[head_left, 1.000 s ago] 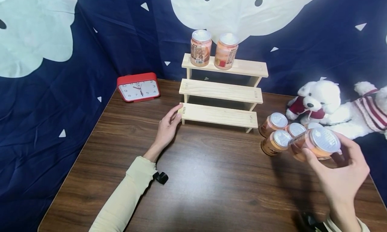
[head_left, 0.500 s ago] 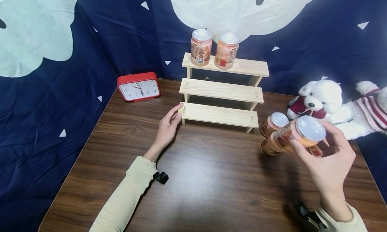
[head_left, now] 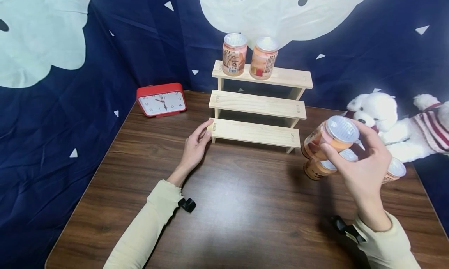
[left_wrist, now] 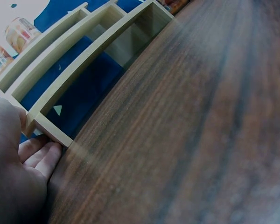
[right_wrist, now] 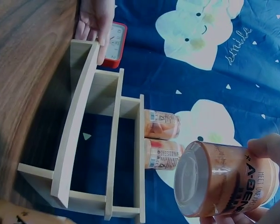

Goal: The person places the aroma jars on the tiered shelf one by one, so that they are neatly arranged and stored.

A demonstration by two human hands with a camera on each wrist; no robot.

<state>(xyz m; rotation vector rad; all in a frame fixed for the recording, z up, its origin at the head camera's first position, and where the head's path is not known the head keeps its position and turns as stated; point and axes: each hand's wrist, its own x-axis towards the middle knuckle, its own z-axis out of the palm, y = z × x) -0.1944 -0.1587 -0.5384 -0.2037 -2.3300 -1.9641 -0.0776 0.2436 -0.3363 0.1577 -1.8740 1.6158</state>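
My right hand [head_left: 366,171] grips a clear jar [head_left: 331,138] of orange contents with a ridged see-through lid, thumb on its near side. In the right wrist view dark lettering runs along this jar [right_wrist: 228,179]. It is held up in front of other jars, partly hiding them, to the right of a three-step wooden display rack [head_left: 257,133]. My left hand [head_left: 194,146] holds the left end of the rack's lowest step, its thumb at the board's end and the fingers [left_wrist: 43,156] by the leg. Two similar jars [head_left: 234,55] stand upright on the top step.
A red alarm clock [head_left: 162,100] stands left of the rack. More jars, one of them a jar [head_left: 317,169] below the held one and another jar [head_left: 394,170] behind the right wrist, stand on the brown table [head_left: 242,214]. White plush bears [head_left: 375,107] lie at the right against a blue curtain [head_left: 168,39].
My right hand has carried its jar leftward and farther back, from the right side of the jar group to over its left part. The left hand has stayed on the rack.
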